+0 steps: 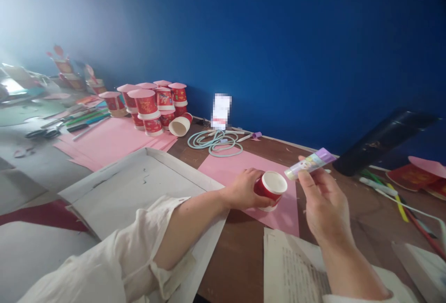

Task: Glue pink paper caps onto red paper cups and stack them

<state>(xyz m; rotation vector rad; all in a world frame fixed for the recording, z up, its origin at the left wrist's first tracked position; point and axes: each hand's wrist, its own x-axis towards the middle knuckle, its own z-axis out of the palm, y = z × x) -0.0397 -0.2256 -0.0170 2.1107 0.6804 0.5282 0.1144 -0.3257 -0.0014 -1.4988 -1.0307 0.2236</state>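
Observation:
My left hand (245, 189) is wrapped round a red paper cup (270, 196), whose pale round end faces up. The cup is over a pink paper sheet (291, 210) on the brown table. In my right hand (325, 200) is a small glue tube (306, 164) with a purple flat end and a printed picture, pinched between thumb and fingers. The tube's narrow, pale end points toward the cup, a little to its right and apart from it.
Stacked red paper cups with pink tops (146, 103) stand at the back left, near a cup on its side (180, 125). A coiled pale-blue cable (214, 144) lies before a phone (221, 110). A white box lid (139, 187), printed paper (292, 266) and dark cylinder (379, 142) lie around.

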